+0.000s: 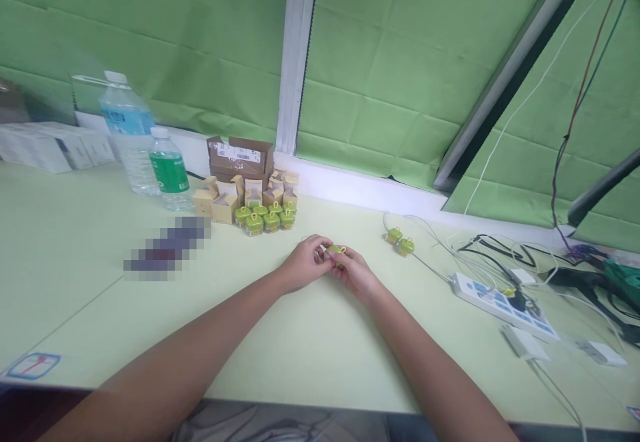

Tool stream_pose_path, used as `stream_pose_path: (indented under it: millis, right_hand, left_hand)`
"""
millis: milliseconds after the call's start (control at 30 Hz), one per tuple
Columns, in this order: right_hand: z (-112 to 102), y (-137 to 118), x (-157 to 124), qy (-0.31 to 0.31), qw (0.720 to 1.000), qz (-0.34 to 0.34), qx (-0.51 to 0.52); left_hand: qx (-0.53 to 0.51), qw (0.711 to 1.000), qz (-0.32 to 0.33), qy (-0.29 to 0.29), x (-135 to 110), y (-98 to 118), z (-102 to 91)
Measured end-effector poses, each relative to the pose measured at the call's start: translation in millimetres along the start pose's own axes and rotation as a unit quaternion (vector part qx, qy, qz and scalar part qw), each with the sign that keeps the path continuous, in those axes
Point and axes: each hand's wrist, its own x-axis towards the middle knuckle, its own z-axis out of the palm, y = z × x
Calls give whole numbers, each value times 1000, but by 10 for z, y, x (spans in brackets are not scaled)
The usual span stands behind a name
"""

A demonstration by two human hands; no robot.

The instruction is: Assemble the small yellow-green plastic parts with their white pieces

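Observation:
Above the middle of the table, my left hand [306,264] and my right hand [356,274] meet around a small green-lidded case [336,251] with a yellow loop. Fingers of both hands are closed on it and cover part of its body. Similar green-lidded cases [271,221] with clear lower parts stand in a cluster beyond my left hand. Two more such cases, a farther one [394,235] and a nearer one [407,247], sit to the right of my hands. Behind the cluster are several opened small tan boxes [225,207].
A brown carton [240,159] stands against the wall, left of it a small bottle [170,174] and a large bottle [131,142]. White boxes [45,145] lie far left. On the right are a power strip [505,305], tangled cables and a white adapter [526,343].

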Motion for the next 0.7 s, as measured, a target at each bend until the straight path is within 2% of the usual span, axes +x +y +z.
stream_pose_path:
  millis: [267,467,700]
  right_hand:
    - [-75,-52,6,28,998,32,-48]
    - [-39,-43,6,-2,1000,23,7]
    - [-28,-11,19,2,998,32,61]
  left_hand:
    - [42,998,49,-13,-11,77,-50]
    - [50,997,64,-13,-11,75,-57]
    - [46,998,50,-3,-2,76,-60]
